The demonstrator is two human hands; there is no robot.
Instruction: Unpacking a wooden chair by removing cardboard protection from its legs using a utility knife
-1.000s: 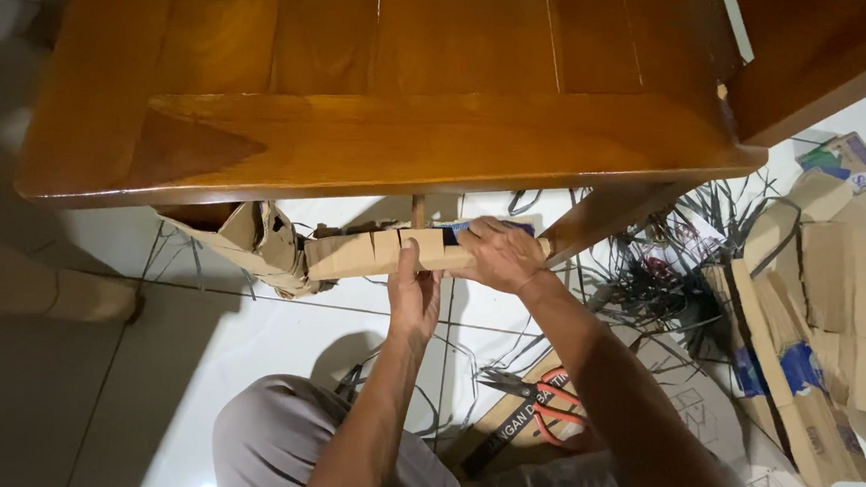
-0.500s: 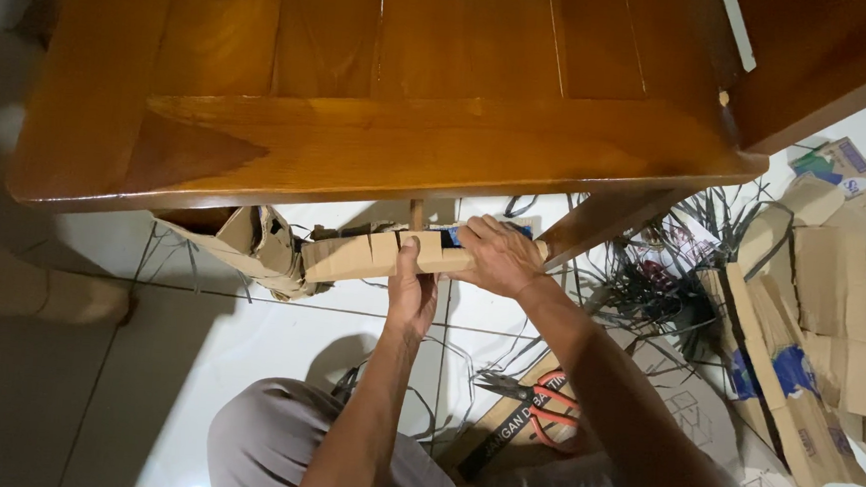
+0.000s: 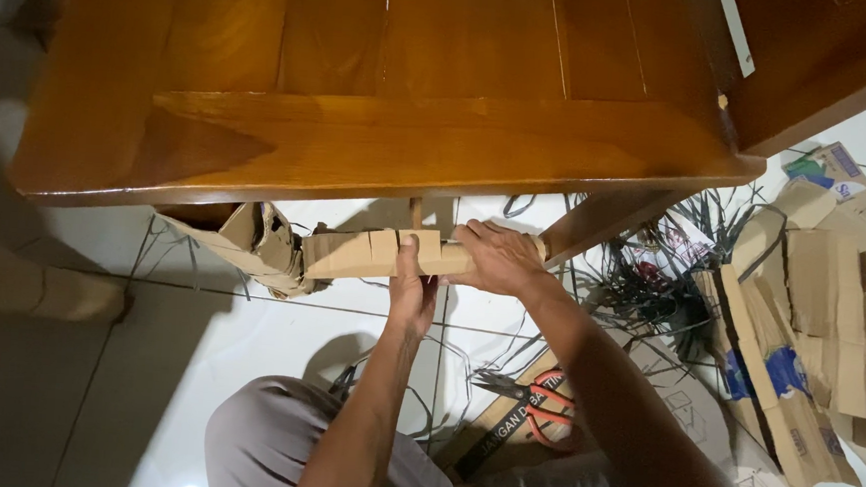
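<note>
1. At frame centre, just under the table edge, a cardboard strip wraps a horizontal rail.
2. The left hand presses the strip from below, thumb up against it.
3. The right hand closes over the strip's right end.
4. Scissors lie on the floor at lower right, near cardboard scraps.

Glossy varnished wood above matt brown cardboard.
A smooth, shiny orange-brown wooden table is reflecting light; the matt, creased brown cardboard wrap is looking papery; white floor tiles are gleaming; orange plastic-handled metal pliers.
</note>
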